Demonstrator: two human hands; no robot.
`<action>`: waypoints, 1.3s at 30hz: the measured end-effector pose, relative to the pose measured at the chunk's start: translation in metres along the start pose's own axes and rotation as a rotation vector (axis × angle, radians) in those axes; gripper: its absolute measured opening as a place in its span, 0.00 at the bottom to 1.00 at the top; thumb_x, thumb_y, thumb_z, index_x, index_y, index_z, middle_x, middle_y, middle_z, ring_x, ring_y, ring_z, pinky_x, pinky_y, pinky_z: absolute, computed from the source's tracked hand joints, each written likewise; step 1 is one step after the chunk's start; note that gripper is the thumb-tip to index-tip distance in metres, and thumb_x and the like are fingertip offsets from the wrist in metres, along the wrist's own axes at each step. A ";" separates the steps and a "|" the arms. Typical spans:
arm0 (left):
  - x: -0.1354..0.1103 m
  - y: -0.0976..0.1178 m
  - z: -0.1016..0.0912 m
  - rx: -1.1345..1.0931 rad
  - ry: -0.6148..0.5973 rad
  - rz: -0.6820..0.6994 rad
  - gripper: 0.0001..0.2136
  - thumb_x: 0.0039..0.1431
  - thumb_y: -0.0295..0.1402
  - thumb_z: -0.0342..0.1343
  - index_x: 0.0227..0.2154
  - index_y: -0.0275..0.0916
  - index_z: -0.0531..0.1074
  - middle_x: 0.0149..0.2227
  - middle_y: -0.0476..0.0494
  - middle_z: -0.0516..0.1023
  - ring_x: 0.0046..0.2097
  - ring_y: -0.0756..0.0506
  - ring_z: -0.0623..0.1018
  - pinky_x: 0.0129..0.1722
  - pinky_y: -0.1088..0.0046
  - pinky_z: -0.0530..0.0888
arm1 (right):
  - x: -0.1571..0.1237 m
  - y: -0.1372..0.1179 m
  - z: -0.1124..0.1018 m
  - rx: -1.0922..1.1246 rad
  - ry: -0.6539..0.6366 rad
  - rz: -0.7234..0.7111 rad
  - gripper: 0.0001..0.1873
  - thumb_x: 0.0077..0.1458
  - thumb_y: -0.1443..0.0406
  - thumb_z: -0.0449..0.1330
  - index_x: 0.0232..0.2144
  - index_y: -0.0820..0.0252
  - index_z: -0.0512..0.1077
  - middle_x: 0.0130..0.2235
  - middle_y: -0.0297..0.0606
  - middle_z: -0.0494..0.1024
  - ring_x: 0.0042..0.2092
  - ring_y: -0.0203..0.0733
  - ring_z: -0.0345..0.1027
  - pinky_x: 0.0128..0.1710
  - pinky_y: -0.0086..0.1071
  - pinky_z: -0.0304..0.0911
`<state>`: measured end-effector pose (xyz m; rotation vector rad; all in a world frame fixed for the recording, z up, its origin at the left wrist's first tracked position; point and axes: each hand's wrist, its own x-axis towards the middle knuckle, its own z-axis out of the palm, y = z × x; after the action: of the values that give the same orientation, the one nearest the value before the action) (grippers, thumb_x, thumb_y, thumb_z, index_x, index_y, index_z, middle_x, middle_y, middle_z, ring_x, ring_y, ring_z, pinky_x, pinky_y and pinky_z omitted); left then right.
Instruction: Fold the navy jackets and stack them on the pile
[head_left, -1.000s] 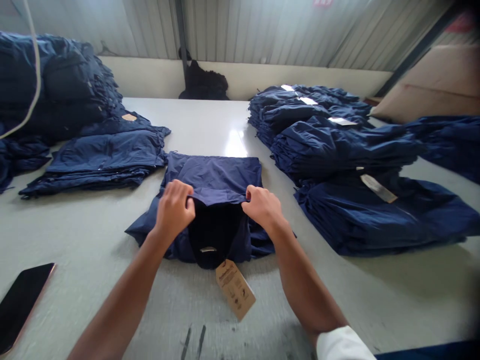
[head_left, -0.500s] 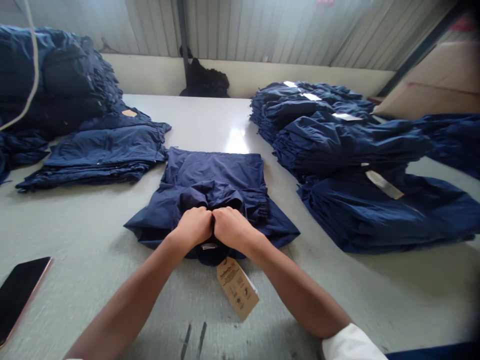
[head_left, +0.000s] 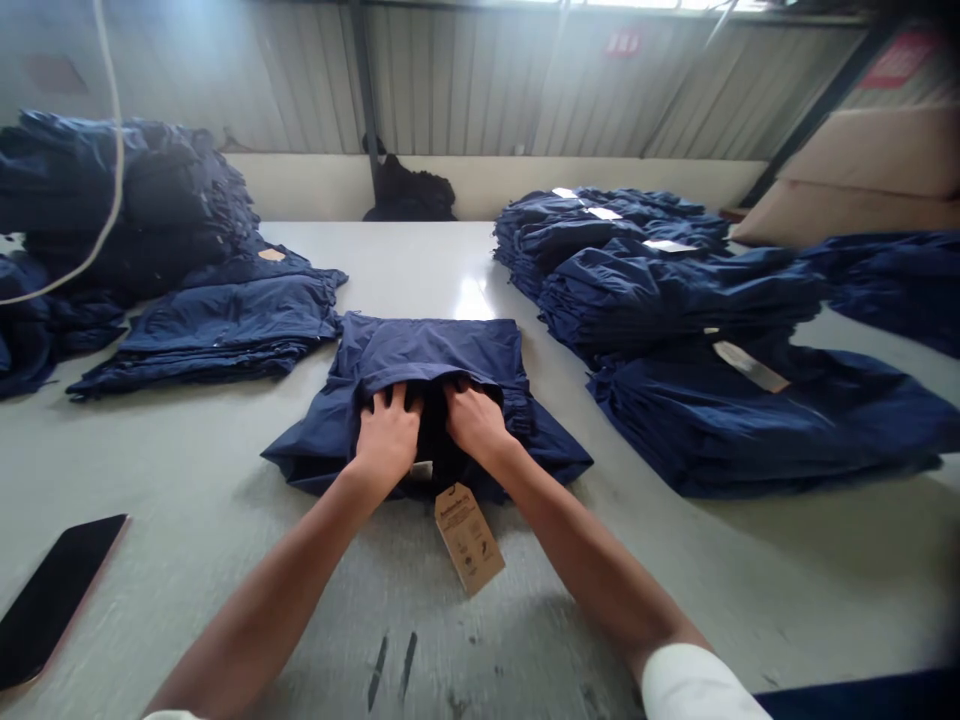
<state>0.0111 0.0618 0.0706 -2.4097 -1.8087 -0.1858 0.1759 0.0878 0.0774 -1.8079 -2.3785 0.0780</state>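
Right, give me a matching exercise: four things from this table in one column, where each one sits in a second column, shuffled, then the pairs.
Things:
1. Left hand
2. Brown card hang tag
3. Black smartphone
4. White sleeve

Places:
A. At the bottom edge of the view, on the right
B. Lying on the table, at the near left
C. Fingers pushed into the fold of the navy garment
D. On the table just in front of the garment

Pairs: 1-C, 2-D, 3-B, 4-A

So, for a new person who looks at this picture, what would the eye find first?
The left hand and right hand reach into a folded navy garment on the pale table. A brown card tag lies just below it, and navy garment stacks sit on both sides.
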 end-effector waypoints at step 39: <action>-0.098 -0.141 0.064 -0.507 0.391 0.118 0.06 0.70 0.35 0.52 0.38 0.42 0.71 0.34 0.48 0.77 0.33 0.48 0.77 0.37 0.72 0.74 | -0.098 0.066 0.027 -0.155 0.341 -0.153 0.12 0.57 0.76 0.56 0.39 0.61 0.75 0.42 0.44 0.74 0.40 0.46 0.65 0.40 0.37 0.55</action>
<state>-0.1501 0.0196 -0.0054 -2.5262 -1.5724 -1.1358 0.2605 0.0132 0.0331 -1.5416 -2.3142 -0.4097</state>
